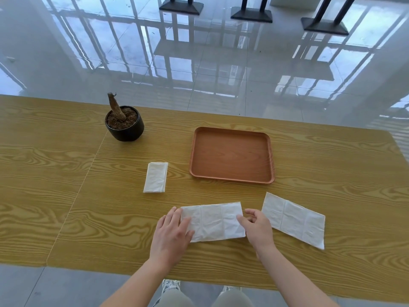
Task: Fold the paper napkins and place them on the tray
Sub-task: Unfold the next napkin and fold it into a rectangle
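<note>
A white paper napkin (pixel 213 221) lies spread flat on the wooden table near its front edge. My left hand (pixel 171 234) rests flat on its left end with fingers apart. My right hand (pixel 256 227) touches its right end, thumb on the paper and fingers curled just off the edge. A second unfolded napkin (pixel 295 219) lies to the right, angled. A folded narrow napkin (pixel 156 177) sits farther back on the left. The brown wooden tray (pixel 232 131) stands behind the napkins with nothing in it.
A black pot (pixel 125 127) with soil and a cut stump stands at the back left of the table (pixel 66 173). Beyond the table's far edge is a glossy tiled floor with black table bases (pixel 251 15).
</note>
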A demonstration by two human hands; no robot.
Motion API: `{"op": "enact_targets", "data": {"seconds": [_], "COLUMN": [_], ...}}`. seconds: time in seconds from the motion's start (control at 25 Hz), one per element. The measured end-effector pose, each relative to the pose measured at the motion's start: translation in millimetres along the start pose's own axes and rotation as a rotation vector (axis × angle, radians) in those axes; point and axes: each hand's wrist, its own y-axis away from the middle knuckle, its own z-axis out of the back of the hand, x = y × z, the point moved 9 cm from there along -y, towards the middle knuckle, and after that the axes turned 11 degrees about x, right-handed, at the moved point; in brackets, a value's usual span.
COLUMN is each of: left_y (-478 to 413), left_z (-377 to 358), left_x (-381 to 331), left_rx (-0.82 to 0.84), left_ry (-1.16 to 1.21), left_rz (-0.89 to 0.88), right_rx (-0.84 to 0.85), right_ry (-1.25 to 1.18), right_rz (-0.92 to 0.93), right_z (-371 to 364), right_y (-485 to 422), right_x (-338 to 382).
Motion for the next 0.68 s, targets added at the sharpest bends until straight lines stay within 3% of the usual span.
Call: {"op": "enact_targets", "data": {"seconds": [0.2,0.32,0.44,0.68], "left_y": [-12.2,-14.9,-5.2,-1.0], "left_z": [0.1,4.3,-3.3,-12.5], "left_x": [2.9,5.3,-11.6,-9.6], "left_rx": [0.011,-0.017,-0.019,0.031], "left_ry": [-0.103,-0.012,0.017,-0.004], "left_rz": [0.062,0.128,0.026,0.044], "right_rx": [0.029,0.058,0.088,0.057], "right_ry": [0.075,0.009,-0.075,0.121], "right_rz": [-0.040,-0.083,-0.100,-0.041], "right_z": [-0.9,-3.4,-13.0,-12.4], "right_y": [3.6,12.0,18.7,17.4], "right_x": [-6.0,-18.2,-19.1,-5.0]}}
